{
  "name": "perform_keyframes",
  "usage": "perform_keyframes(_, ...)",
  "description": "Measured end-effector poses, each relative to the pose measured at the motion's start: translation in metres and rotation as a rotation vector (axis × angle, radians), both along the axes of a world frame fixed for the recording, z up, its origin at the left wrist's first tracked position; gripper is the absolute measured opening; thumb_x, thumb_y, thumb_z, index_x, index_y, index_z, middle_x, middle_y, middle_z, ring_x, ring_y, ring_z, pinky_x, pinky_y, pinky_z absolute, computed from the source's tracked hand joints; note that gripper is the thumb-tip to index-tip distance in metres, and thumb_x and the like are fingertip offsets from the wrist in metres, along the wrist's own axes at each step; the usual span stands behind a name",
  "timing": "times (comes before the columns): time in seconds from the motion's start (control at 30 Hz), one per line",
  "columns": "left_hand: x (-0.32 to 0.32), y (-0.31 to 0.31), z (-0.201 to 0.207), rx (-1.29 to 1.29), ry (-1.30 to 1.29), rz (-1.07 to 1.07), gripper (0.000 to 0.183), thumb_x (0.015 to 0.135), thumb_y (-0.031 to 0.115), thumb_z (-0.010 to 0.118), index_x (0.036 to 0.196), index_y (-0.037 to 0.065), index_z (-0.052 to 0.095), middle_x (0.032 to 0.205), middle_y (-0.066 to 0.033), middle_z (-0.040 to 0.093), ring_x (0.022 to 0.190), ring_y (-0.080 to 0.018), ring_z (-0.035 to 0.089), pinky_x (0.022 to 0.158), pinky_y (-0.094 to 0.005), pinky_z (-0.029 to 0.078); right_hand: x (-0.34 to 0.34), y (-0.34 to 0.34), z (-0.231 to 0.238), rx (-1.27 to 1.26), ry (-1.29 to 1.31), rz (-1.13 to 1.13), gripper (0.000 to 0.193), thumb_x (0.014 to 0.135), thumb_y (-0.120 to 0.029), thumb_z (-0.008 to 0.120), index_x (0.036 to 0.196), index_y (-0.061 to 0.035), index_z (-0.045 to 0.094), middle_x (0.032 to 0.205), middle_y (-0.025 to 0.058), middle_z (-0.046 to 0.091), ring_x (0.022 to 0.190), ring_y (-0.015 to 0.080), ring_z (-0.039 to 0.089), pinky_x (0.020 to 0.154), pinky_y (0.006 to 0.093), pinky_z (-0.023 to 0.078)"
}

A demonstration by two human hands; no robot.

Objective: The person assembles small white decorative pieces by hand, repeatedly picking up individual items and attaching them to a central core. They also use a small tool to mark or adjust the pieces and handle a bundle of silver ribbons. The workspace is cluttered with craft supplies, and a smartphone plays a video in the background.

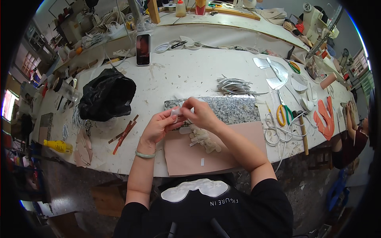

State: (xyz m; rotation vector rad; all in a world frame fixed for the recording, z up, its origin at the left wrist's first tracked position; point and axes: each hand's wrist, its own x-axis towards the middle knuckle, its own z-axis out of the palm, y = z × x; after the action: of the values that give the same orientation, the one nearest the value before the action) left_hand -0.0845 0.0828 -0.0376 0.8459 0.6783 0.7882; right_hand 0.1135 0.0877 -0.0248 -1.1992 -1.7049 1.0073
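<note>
My left hand, a bracelet at its wrist, pinches a small white piece between thumb and fingers. From the right, my right hand meets it, fingertips closed at the same piece; its exact shape is partly hidden by the fingers. Both hands hover above the near edge of a speckled grey stone slab. Just below them, a heap of small cream rounded strips rests on a pinkish-tan sheet. A tiny white strip lies alone on that sheet.
At left stand a black plastic bag and a yellow bottle. A phone is propped behind. Grey cords lie beyond the slab. Scissors, a hammer and orange cut pieces lie right. Another person sits far right.
</note>
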Motion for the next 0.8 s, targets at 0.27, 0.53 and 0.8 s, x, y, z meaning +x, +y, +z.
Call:
perform_keyframes(0.27, 0.009, 0.002, -0.011, -0.027, 0.180, 0.150, 0.033, 0.095, 0.012, 0.055, 0.122, -0.006, 0.052, 0.109, -0.0149, 0.064, 0.099, -0.0208, 0.065, 0.084, -0.0292, 0.056, 0.011, 0.010, -0.017, 0.694, -0.365, -0.005, 0.028, 0.074, 0.003, 0.061, 0.100, -0.0055, 0.064, 0.093, 0.0090, 0.063, 0.090, 0.0277, 0.058, 0.075, 0.0369, 0.051)
perform_keyframes(0.53, 0.011, -0.001, -0.011, 0.033, 0.070, -0.018, 0.037, 0.098, 0.020, 0.051, 0.126, -0.004, 0.051, 0.111, -0.0092, 0.063, 0.100, -0.0140, 0.063, 0.089, -0.0277, 0.053, 0.009, 0.010, -0.022, 0.499, -0.232, 0.185, 0.024, 0.073, -0.011, 0.073, 0.096, -0.0050, 0.069, 0.096, 0.0073, 0.063, 0.093, 0.0259, 0.057, 0.080, 0.0351, 0.050)
perform_keyframes(0.8, 0.010, 0.000, -0.001, 0.093, 0.132, -0.101, 0.038, 0.097, 0.022, 0.052, 0.127, -0.002, 0.051, 0.114, -0.0085, 0.062, 0.103, -0.0147, 0.062, 0.091, -0.0297, 0.052, 0.018, 0.007, -0.023, 0.528, -0.193, 0.207, 0.021, 0.074, -0.013, 0.073, 0.095, -0.0076, 0.070, 0.095, 0.0057, 0.063, 0.091, 0.0248, 0.057, 0.078, 0.0348, 0.051)
